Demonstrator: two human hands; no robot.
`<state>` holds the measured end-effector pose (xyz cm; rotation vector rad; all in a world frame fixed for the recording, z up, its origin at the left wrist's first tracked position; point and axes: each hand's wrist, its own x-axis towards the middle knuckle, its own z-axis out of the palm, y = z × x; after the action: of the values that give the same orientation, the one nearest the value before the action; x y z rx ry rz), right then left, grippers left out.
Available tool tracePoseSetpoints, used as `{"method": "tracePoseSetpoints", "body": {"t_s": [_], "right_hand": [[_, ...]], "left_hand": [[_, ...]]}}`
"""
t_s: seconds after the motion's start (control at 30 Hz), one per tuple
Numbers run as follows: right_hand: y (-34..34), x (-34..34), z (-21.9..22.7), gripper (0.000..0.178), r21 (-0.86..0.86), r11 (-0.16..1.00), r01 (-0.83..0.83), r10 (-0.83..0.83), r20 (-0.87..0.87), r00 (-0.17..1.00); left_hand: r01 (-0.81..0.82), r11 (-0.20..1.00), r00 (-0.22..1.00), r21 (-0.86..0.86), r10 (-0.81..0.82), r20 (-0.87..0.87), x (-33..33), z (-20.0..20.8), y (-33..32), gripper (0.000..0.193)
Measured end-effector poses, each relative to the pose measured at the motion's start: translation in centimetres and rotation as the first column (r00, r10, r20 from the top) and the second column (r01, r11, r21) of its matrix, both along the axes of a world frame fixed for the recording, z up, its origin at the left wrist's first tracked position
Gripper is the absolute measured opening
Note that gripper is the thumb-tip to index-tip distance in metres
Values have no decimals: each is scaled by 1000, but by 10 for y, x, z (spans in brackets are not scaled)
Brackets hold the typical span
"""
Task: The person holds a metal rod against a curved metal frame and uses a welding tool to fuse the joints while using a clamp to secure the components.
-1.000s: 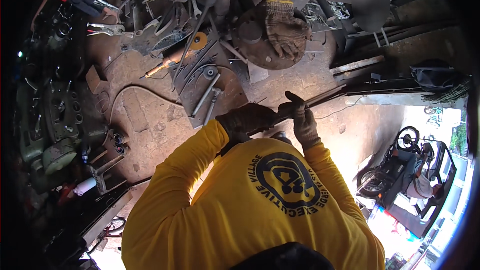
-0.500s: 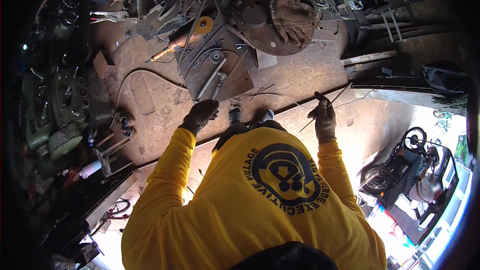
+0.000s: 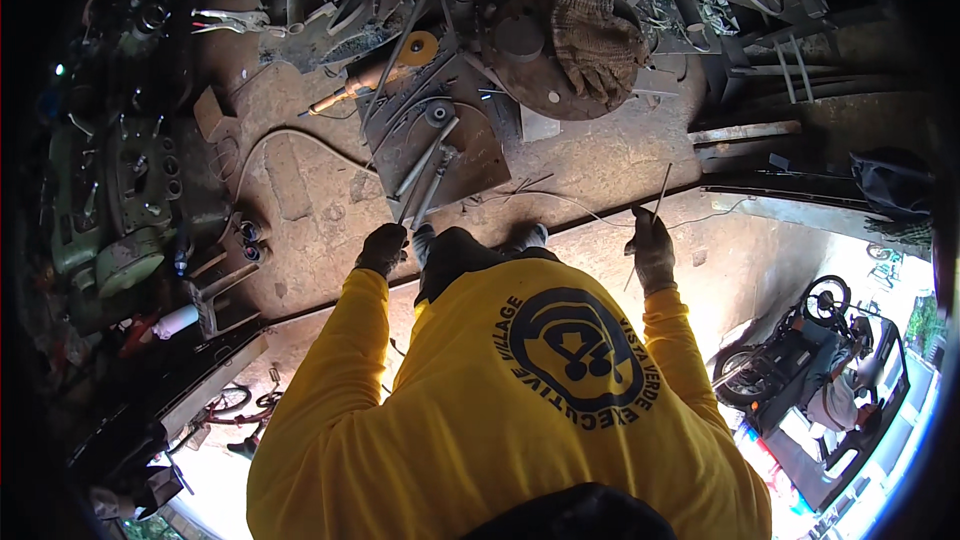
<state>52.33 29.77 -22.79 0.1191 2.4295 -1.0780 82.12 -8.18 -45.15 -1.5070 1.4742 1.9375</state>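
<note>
My left hand (image 3: 382, 249), in a dark work glove, is closed beside the near edge of a dark metal plate (image 3: 482, 162). A thin dark line rises next to its fingers; what it holds, if anything, I cannot make out. My right hand (image 3: 652, 252), also gloved, grips a thin metal rod (image 3: 662, 189), which stands nearly upright in the picture and sticks out at both ends of the fist. On the plate lie a pale metal tube (image 3: 425, 157) and a second bar-like piece (image 3: 434, 188), both near my left hand, with a small round ring (image 3: 438, 114) above them.
An orange power tool (image 3: 358, 88) with a yellow disc lies beyond the plate. A knitted glove (image 3: 594, 45) rests on a round metal base (image 3: 520, 70). A cable (image 3: 290, 132) curves across the floor. Green machinery (image 3: 125, 190) stands left; a person sits by a motorcycle (image 3: 750, 375) at right.
My left hand has come down and slightly left, away from the plate. The rod in my right hand has swung from a slant to nearly upright.
</note>
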Motion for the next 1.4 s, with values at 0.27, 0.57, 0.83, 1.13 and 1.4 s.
{"method": "tracePoseSetpoints", "body": {"t_s": [0.27,0.57,0.83,1.13,1.4], "right_hand": [[-21,73,-64,46,-119,974,193,-172,163,971],[-144,234,-136,28,-100,774,625,-534,425,730],[-209,290,-128,28,-106,895,434,-346,451,823],[-274,282,-152,27,-258,857,446,-286,483,828],[-330,327,-169,21,-237,881,409,-280,435,856]], "left_hand": [[545,512,650,-664,-758,-51,10,-16,-108,23],[445,826,836,-346,-522,-172,138,-74,-320,29],[182,975,981,-125,-188,-40,189,-44,-384,36],[7,998,968,-62,-22,-249,181,45,-385,30],[-108,969,941,-224,27,-338,161,23,-536,36]]}}
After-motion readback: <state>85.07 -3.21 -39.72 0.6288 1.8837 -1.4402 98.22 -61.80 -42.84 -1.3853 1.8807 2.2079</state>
